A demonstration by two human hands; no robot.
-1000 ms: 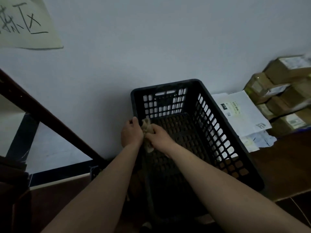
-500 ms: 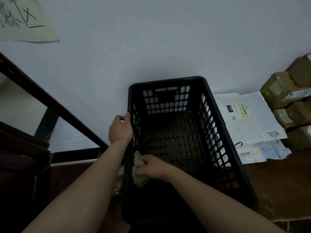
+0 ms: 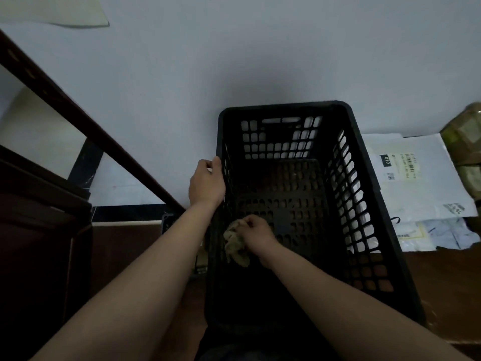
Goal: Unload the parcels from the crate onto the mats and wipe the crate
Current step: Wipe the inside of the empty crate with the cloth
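Since the crate [image 3: 283,107] shows no parcels inside, I judge the unloading done and the wiping step in hand.

Left hand [image 3: 207,185]: curled over the crate's left rim, gripping it to steady it.

Right hand [image 3: 256,234]: inside the crate, fingers closed round a crumpled tan cloth [image 3: 234,247]. The cloth sits low against the left inner wall, near the perforated floor.

Parcels: white mailers [image 3: 411,178] lie flat just beside the crate's right wall, with cardboard boxes [image 3: 466,144] beyond them. The light is too dim to tell whether a mat is under them.

Next move, as I judge it: drag the cloth along the left wall, then across the floor and the remaining walls. This calls for a firm left-hand grip so the crate does not slide. The cloth should stay bunched, as the lattice openings could snag a loose edge.
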